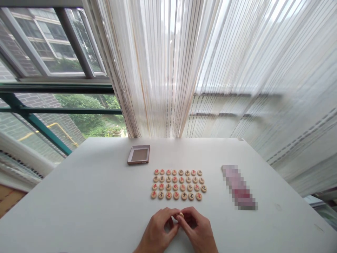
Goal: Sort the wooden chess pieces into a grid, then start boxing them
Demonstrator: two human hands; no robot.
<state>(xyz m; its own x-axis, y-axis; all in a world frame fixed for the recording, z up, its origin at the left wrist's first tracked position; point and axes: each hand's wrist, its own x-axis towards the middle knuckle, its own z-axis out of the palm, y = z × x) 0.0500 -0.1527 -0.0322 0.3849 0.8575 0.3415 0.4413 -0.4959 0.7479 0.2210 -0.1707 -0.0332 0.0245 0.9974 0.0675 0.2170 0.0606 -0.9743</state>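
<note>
Near the table's front edge, my left hand (162, 226) and my right hand (197, 226) meet fingertip to fingertip around one small round wooden piece (181, 214). Both hands are closed in a pinch on it, and its marking cannot be made out. Just beyond them, round wooden pieces (175, 187) with red or black characters lie face up in several rows. The row nearest my hands (176, 195) stops short of the right end of the row behind it.
An open shallow box (139, 155) sits behind the rows to the left on the white table (79, 196). A pixelated long object (238, 188) lies to the right. Striped curtains (163, 70) and a window (60, 42) stand behind the table.
</note>
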